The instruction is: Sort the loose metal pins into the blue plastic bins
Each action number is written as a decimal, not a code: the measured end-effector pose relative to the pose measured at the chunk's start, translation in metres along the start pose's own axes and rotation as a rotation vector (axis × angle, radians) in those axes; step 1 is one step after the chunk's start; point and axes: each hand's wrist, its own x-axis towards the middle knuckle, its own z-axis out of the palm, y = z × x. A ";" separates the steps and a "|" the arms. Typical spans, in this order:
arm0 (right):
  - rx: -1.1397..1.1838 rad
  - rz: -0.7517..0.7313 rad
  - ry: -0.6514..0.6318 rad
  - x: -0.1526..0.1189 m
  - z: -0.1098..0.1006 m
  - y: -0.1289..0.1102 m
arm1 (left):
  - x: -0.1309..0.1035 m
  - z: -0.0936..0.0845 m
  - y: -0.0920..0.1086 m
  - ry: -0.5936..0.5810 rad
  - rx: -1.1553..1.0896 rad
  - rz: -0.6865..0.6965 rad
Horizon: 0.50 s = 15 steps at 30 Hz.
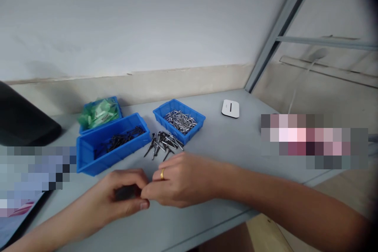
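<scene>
My left hand [118,193] and my right hand [187,179] meet low in the middle of the head view, fingertips touching. The left fingers curl toward the thumb; the right fingers are folded in a pinch, with a gold ring on one of them. Whatever lies between the fingertips is hidden. Just beyond the right hand is a loose pile of dark screws and silver pins [163,143] on the grey table [212,138]. A long blue bin [88,163] holds dark screws [125,139]. In a smaller blue bin [194,130] lie many silver pins [181,121].
Behind the long bin, another blue bin [118,107] holds green plastic bags [102,112]. A white, flat, rounded device [230,108] sits toward the back right. A black object [23,118] stands at far left. A metal post [274,43] rises at the table's back right corner.
</scene>
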 end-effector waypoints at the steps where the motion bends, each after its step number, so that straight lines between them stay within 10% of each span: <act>1: 0.001 0.005 -0.019 0.000 0.000 0.000 | 0.000 0.001 -0.001 -0.003 0.000 0.002; 8: 0.038 0.038 -0.099 0.000 0.003 -0.002 | 0.000 0.002 -0.001 -0.013 -0.022 -0.041; 15: -0.002 0.039 0.159 0.001 0.003 0.000 | 0.004 -0.005 0.009 0.001 -0.034 -0.068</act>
